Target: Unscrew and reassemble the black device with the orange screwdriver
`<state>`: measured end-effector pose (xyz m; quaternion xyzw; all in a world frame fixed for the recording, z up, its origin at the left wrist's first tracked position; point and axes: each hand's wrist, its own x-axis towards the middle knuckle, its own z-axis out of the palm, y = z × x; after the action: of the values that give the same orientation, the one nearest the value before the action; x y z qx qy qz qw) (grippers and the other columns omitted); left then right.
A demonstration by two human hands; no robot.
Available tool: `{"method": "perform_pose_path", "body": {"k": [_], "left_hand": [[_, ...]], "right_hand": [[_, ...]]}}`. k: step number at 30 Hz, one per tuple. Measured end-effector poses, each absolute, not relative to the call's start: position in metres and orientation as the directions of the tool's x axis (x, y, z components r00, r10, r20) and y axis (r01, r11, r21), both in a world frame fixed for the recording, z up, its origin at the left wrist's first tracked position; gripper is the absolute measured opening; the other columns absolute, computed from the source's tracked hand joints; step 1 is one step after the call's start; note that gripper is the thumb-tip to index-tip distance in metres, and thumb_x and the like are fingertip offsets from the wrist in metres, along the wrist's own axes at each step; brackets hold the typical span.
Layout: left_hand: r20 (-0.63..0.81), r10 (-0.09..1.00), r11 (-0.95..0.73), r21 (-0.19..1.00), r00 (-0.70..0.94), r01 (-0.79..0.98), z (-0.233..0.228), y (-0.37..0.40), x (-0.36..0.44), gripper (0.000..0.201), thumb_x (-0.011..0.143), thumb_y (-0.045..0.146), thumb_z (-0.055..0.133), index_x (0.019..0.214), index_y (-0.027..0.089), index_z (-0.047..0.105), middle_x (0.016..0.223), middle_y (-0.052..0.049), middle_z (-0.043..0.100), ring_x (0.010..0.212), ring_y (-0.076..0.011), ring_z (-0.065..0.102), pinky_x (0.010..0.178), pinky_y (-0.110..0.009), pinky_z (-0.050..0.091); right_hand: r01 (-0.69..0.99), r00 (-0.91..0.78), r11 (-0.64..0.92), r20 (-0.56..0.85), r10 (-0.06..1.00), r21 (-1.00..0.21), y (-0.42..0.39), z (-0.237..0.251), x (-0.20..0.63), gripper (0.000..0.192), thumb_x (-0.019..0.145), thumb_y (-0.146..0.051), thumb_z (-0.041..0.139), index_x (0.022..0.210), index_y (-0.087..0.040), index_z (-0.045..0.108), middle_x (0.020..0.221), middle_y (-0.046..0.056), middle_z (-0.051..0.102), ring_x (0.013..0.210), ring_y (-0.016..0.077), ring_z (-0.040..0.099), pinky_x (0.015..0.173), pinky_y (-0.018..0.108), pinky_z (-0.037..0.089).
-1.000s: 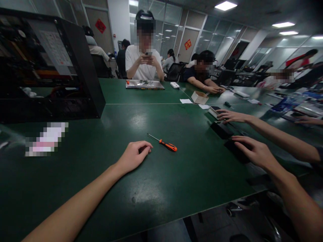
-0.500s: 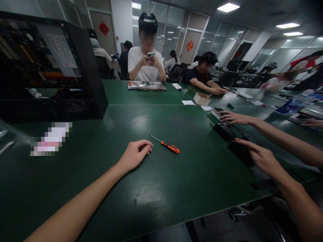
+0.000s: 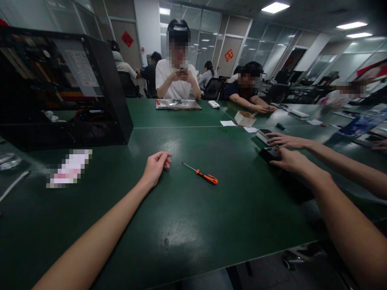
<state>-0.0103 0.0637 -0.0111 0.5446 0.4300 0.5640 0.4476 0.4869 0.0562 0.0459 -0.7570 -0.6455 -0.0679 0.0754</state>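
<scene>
**Screwdriver left alone as both hands shift**

The screwdriver, orange-handled with a thin metal shaft, lies flat on the green worktop, in the middle, its tip pointing far-left. Half a second ago the left hand rested just beside that tip; now it has slid further away and to the left, and a clear gap of bare worktop lies between them. Its fingers are loosely curled and hold nothing. The right hand has moved too, from a near dark object to a small black box further off on the right, where it now lies palm down; whether the fingers have closed on the box is hard to tell in this dim view. A co-worker's hand rests just beyond it on another device. So the tool stays untouched, and the work appears to have turned to the black box. An open computer case stands far left.
</scene>
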Motion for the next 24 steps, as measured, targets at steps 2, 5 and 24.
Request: {"method": "perform_pose_path", "body": {"k": [2,5,24], "left_hand": [[0.24,0.97,-0.241,0.97,-0.023,-0.038,-0.012,0.073,-0.011,0.029,0.084,0.041,0.064,0.084,0.013,0.07,0.068,-0.001,0.062,0.053,-0.0104,0.055,0.053,-0.023,0.043],[0.261,0.965,-0.262,0.964,-0.032,-0.037,-0.01,0.079,-0.01,0.032,0.085,0.044,0.064,0.085,0.013,0.07,0.07,-0.002,0.063,0.055,-0.0111,0.056,0.054,-0.023,0.043],[0.32,0.726,-0.625,0.676,0.608,0.39,0.018,0.01,-0.025,0.034,0.084,0.032,0.073,0.116,0.02,0.069,0.114,-0.007,0.072,0.105,-0.025,0.067,0.095,-0.037,0.049]], "right_hand": [[0.993,0.115,-0.112,0.161,0.98,-0.032,0.062,0.051,0.471,0.016,0.073,-0.023,0.075,0.07,-0.017,0.061,0.071,0.015,0.067,0.06,0.0225,0.06,0.058,0.033,0.038],[0.998,0.025,-0.016,0.17,0.985,-0.056,0.056,0.063,0.431,0.015,0.084,-0.029,0.067,0.09,-0.015,0.064,0.091,0.019,0.07,0.078,0.0256,0.064,0.065,0.033,0.039],[0.446,-0.734,0.818,0.375,0.566,-0.364,0.009,0.012,0.23,0.036,0.094,-0.037,0.064,0.125,-0.019,0.058,0.125,0.014,0.068,0.116,0.0271,0.063,0.098,0.045,0.051]]}}
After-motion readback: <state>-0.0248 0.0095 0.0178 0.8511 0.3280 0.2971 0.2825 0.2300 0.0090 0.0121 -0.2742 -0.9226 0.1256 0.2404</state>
